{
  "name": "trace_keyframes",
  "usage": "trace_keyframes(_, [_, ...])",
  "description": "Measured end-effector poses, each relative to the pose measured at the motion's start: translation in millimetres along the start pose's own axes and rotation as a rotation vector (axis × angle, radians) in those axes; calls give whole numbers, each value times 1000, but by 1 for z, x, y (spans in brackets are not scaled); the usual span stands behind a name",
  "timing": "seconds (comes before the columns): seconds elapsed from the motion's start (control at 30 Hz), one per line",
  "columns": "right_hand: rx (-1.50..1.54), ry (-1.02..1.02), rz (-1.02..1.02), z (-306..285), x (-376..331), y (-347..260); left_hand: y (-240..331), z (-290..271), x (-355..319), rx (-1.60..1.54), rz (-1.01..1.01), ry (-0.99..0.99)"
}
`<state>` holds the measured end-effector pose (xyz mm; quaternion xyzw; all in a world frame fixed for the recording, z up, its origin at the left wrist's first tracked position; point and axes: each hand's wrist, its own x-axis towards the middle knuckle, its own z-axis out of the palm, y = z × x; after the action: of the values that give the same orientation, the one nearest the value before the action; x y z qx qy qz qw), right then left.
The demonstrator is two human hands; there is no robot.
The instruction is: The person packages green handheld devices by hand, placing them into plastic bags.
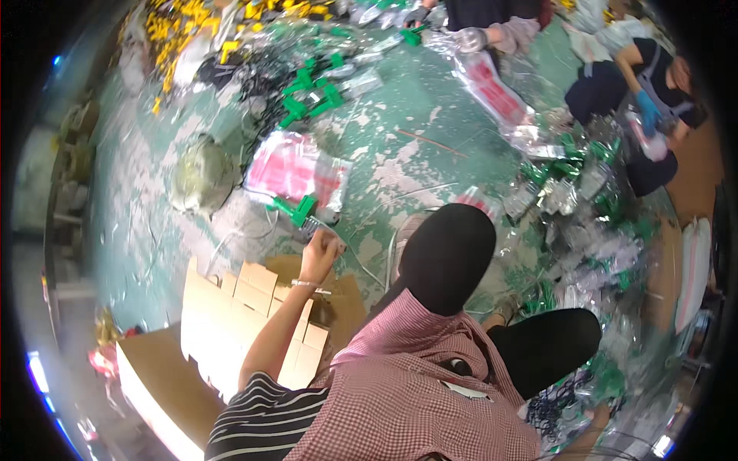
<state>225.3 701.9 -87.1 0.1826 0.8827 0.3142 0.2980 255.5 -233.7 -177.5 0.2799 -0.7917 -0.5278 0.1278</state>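
My left hand (323,252) reaches out over the floor at the left of my knees, its fingers closed. At its fingertips is a green plastic piece (296,209) with a dark, ribbed end; blur hides its exact kind. Just beyond lies a stack of clear plastic bags (296,165) with pink-red printing. At the lower right my right hand (601,415) is down beside a heap of dark cords (557,411) and clear wrapping. Its fingers are too blurred and covered to make out.
An open cardboard box (161,376) with carton dividers (257,288) stands at my left. Green pieces (311,96) and yellow pieces (181,46) lie farther off. A tied, pale sack (201,175) sits at left. Wrapped green items (565,173) heap at right. A co-worker (661,84) crouches beyond.
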Motion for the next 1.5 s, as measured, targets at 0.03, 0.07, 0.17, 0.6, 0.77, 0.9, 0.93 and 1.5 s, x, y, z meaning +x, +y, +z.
trace_keyframes(0.03, [-21,9,-8,-26,3,-10,-20,-9,-15,101,-169,-22])
trace_keyframes(0.07, [109,-54,-113,-48,7,-26,-43,-21,-33,99,-197,-8])
trace_keyframes(0.17, [504,283,-384,-131,23,-82,-104,-23,-45,-14,-249,55])
trace_keyframes(0.6, [580,99,-1022,-327,-55,-422,-201,-45,271,744,154,-6])
trace_keyframes(0.77, [425,-173,-1126,-270,-58,-467,-189,-64,406,1014,4,-193])
trace_keyframes(0.9, [509,-335,-1067,-272,-56,-478,-188,-36,426,1169,-48,-160])
trace_keyframes(0.93, [503,-353,-1083,-273,-51,-487,-193,-44,418,1185,-68,-163])
trace_keyframes(1.5, [649,-390,-1079,-248,-15,-602,-178,-84,112,892,59,-52])
